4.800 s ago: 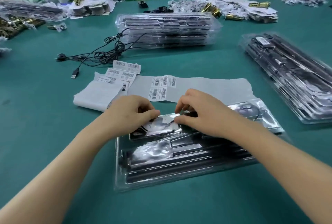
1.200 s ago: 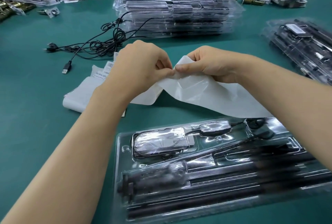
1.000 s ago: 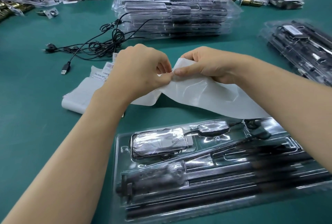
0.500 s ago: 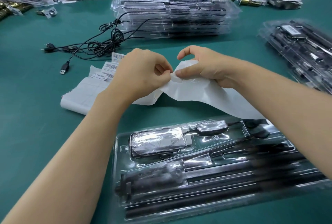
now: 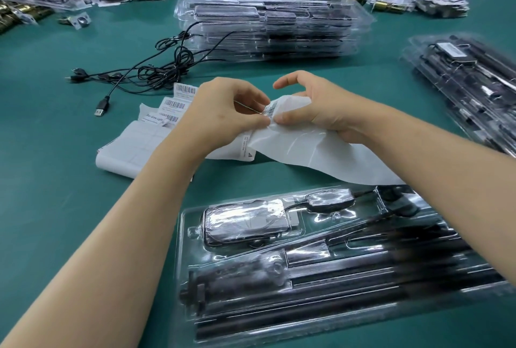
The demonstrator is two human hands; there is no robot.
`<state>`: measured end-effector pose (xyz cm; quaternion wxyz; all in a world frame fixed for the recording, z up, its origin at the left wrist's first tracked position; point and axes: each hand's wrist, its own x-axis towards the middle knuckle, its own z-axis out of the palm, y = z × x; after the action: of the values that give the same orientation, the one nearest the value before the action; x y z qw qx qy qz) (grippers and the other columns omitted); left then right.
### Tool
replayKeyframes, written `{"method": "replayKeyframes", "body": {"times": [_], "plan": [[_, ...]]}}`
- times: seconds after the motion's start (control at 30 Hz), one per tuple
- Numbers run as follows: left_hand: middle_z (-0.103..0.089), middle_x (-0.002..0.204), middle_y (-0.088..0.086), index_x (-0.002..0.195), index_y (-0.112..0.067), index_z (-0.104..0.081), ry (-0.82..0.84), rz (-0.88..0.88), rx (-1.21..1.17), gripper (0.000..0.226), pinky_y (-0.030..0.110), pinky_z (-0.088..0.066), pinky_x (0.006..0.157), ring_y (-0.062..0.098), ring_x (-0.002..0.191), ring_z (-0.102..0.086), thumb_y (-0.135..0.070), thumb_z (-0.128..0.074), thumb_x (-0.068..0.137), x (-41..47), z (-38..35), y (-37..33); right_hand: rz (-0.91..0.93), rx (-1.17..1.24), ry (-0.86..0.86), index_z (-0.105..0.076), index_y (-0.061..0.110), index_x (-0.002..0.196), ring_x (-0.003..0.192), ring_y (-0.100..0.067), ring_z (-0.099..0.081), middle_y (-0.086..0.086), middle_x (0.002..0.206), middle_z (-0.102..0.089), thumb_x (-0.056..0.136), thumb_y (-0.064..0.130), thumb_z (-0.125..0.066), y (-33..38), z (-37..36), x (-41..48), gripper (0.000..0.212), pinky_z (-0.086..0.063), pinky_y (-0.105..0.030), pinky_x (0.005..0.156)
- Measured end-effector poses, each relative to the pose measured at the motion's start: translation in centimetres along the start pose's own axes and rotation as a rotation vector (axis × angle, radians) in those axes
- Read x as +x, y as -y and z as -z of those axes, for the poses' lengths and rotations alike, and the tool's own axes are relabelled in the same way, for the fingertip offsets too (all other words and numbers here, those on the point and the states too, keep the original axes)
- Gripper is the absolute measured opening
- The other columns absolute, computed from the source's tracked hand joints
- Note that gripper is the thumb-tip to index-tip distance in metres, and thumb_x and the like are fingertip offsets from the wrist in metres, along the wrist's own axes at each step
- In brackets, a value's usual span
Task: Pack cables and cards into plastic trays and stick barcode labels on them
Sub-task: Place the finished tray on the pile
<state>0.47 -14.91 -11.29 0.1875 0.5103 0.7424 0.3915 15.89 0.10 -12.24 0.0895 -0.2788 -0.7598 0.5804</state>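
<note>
While my left fingers [image 5: 248, 122] pinch the barcode label [image 5: 270, 109] and my right fingers [image 5: 289, 118] clamp its backing sheet [image 5: 307, 149], I should peel slowly.

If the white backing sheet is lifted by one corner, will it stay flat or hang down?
Probably it hangs: the sheet sags and creases where the right hand grips it. It looks thin and light. Its glossy face may slip between fingers. The left hand pinches a label at its edge.

you can read "bar grow light" on one label [image 5: 154, 118] of the label sheet [image 5: 125, 146]. the barcode label [image 5: 270, 109] pinched at the backing sheet [image 5: 307, 146] shows only bars; its digits are too small to read.
</note>
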Motion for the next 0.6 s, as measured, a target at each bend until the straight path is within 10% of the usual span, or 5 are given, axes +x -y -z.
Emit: {"method": "replayKeyframes", "body": {"times": [0.6], "plan": [[-0.077, 0.084, -0.016, 0.088, -0.032, -0.081, -0.057, -0.179, 0.432, 0.020, 0.031, -0.054, 0.080, 0.002, 0.082, -0.067, -0.052, -0.077, 0.084, -0.55, 0.21, -0.89, -0.104, 0.152, -0.028, -0.066, 0.030, 0.119, 0.068, -0.018, -0.071, -0.006, 0.084, -0.077, 0.087, 0.016, -0.081, 0.46, -0.47, 0.12, 0.038, -0.056, -0.028, 0.060]]}}
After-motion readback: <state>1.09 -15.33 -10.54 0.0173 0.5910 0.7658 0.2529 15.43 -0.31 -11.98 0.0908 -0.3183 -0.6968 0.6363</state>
